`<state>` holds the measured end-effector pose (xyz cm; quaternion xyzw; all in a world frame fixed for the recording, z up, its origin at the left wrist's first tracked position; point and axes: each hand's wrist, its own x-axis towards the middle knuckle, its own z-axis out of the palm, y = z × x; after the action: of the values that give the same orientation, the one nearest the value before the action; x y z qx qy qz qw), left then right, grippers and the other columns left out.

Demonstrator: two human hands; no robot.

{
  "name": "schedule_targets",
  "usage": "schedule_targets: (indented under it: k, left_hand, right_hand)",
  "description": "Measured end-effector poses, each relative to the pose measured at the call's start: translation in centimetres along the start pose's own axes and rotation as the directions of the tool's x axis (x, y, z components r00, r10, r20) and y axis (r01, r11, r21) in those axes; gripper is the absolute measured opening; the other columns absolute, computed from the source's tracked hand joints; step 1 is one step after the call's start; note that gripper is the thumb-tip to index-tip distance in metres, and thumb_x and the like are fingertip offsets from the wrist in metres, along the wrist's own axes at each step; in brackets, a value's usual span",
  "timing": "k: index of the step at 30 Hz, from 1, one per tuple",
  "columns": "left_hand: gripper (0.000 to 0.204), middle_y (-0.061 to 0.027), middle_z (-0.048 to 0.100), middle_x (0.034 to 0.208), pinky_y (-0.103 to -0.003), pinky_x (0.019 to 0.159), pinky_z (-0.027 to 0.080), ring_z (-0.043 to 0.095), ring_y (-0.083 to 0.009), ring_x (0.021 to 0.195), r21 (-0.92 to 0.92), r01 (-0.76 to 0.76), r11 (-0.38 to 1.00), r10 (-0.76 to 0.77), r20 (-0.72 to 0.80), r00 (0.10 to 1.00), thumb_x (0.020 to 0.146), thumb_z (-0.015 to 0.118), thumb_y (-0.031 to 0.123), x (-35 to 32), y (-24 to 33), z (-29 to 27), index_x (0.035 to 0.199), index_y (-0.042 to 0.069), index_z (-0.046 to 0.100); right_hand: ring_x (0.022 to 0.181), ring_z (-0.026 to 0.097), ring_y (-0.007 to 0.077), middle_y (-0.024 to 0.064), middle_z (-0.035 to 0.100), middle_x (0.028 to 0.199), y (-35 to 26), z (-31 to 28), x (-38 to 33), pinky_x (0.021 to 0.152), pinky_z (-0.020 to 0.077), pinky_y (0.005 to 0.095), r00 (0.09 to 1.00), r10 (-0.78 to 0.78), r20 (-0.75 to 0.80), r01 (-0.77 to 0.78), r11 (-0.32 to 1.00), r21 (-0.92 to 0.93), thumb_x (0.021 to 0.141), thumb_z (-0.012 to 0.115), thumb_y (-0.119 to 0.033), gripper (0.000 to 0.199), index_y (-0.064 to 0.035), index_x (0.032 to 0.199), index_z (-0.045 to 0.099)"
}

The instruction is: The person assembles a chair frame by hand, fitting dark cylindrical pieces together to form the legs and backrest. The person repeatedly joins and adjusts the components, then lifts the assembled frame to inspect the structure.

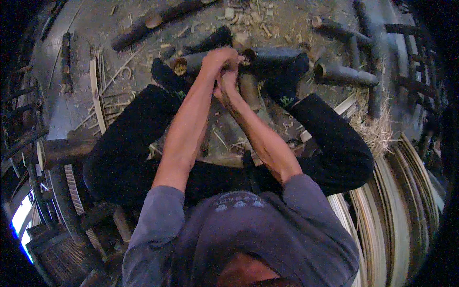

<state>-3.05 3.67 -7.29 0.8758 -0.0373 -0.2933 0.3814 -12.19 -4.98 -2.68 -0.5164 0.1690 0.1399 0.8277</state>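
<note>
My left hand (221,58) and my right hand (226,80) are close together between my feet, both with fingers closed. Whatever they grip is hidden by the hands and smeared by the blur. Just under and beside them lies a bamboo tube (193,62), its hollow cut end facing my left foot. A dark bamboo tube (277,57) lies to the right, its open end close to my hands. Beyond the left hand is a dark, rounded piece (210,41), too blurred to name. Below the tubes, a brownish length of bamboo or wood (248,91) points toward me.
My black-clad legs and feet (165,74) flank the work. Shavings and chips (248,16) litter the floor. Dark poles (160,21) lie farther off, bamboo tubes (349,75) to the right. Long split strips (397,205) stack at lower right; a wooden frame (67,210) stands at lower left.
</note>
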Motion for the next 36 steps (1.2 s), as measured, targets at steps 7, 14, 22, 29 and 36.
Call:
schedule_targets:
  k: [7, 14, 22, 29, 36]
  left_hand:
    - [0.035, -0.0098, 0.065, 0.091, -0.044, 0.081, 0.05, 0.063, -0.0275, 0.089, -0.936, -0.056, 0.348, -0.051, -0.078, 0.996, 0.093, 0.043, 0.035, -1.6, 10.7, -7.3, 0.098, 0.005, 0.06]
    - [0.041, -0.0113, 0.066, 0.092, -0.039, 0.083, 0.051, 0.064, -0.025, 0.084, -0.955, -0.008, 0.297, 0.072, 0.014, 0.997, 0.098, 0.036, 0.037, -6.1, 17.8, -10.9, 0.106, 0.003, 0.059]
    - [0.051, -0.0145, 0.061, 0.113, -0.039, 0.084, 0.049, 0.059, -0.0238, 0.102, -0.825, -0.27, 0.496, 0.289, -0.137, 0.947, 0.095, 0.045, 0.046, 0.2, 15.1, -13.4, 0.123, 0.004, 0.051]
    - [0.047, -0.0081, 0.046, 0.135, -0.042, 0.103, 0.035, 0.043, -0.0268, 0.124, -0.633, -0.136, 0.762, 0.293, 0.15, 0.944, 0.095, 0.048, 0.039, 11.2, 17.4, -6.6, 0.131, 0.009, 0.05]
    - [0.054, -0.0082, 0.035, 0.146, -0.042, 0.105, 0.033, 0.035, -0.0265, 0.133, -0.56, -0.145, 0.816, 0.312, 0.215, 0.925, 0.096, 0.047, 0.041, 16.6, 12.8, -4.7, 0.141, 0.012, 0.04]
  right_hand:
    - [0.116, 0.047, 0.0172, 0.0065, 0.048, 0.131, -16.1, -2.5, -1.2, 0.099, 0.0368, 0.0313, 0.949, -0.161, 0.271, 0.236, 0.932, -0.275, 0.085, 0.063, -0.025, 0.065, -0.0091, 0.142, 0.036]
    - [0.113, 0.05, 0.0239, 0.0099, 0.052, 0.125, -19.1, -0.6, 3.7, 0.094, 0.0433, 0.0375, 0.846, -0.526, 0.091, 0.53, 0.808, -0.256, 0.079, 0.07, -0.04, 0.069, -0.0072, 0.135, 0.044]
    - [0.134, 0.032, 0.0316, 0.0151, 0.029, 0.148, -19.2, -3.7, 10.2, 0.104, 0.0338, 0.0428, 0.873, -0.189, -0.449, 0.259, 0.961, 0.1, 0.087, 0.044, -0.064, 0.08, -0.0092, 0.144, 0.03]
    - [0.132, 0.034, 0.0335, 0.0169, 0.03, 0.147, -12.8, -5.1, 14.4, 0.103, 0.0346, 0.0429, 0.902, -0.173, -0.396, 0.222, 0.972, 0.081, 0.087, 0.04, -0.066, 0.081, -0.0103, 0.145, 0.03]
    - [0.13, 0.036, 0.0354, 0.0187, 0.032, 0.145, -11.1, -5.4, 16.7, 0.103, 0.0355, 0.043, 0.925, -0.141, -0.353, 0.157, 0.987, 0.018, 0.086, 0.036, -0.069, 0.083, -0.0113, 0.145, 0.029]
